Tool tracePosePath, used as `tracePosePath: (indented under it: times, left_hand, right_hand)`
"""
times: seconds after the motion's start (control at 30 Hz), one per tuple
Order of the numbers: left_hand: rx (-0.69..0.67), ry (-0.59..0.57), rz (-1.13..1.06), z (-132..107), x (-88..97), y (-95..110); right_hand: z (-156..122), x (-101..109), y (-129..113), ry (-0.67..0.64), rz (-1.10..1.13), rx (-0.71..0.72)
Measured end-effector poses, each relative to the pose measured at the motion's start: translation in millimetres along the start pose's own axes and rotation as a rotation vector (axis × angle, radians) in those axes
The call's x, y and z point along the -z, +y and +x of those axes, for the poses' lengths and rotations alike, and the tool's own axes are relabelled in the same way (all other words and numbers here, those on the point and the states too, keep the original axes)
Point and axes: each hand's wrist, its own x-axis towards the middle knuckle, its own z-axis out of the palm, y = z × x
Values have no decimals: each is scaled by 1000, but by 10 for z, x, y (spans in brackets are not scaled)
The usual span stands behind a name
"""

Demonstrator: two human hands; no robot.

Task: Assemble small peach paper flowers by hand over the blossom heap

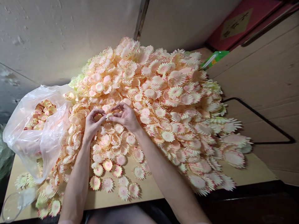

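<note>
Small petal disc point(108, 116) between hands. Left hand point(94, 120) curled, fingertips pinching disc's edge; right hand point(125, 117) half open, thumb beside disc. Big disc heap point(154, 84) covers bench point(151, 190); plastic bag point(20, 119) at left, pale wall point(58, 40) behind.

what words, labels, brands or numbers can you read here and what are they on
None can be read with certainty.
Tan rectangular label on the glossy red panel: dark characters, tilted and too blurred to quote.
Shiny green plastic packet: any print is too small to read.
</note>
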Motion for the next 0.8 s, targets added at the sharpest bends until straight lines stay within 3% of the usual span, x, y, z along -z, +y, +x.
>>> tracePosePath:
  times: [0.2, 0.8]
  left_hand:
    - [67, 23, 9, -13, 8, -1]
    - [34, -50, 22, 1, 14, 0]
  right_hand:
    - [-1, -9, -5, 49, -74, -122]
    - [-20, -5, 10, -1, -206, -33]
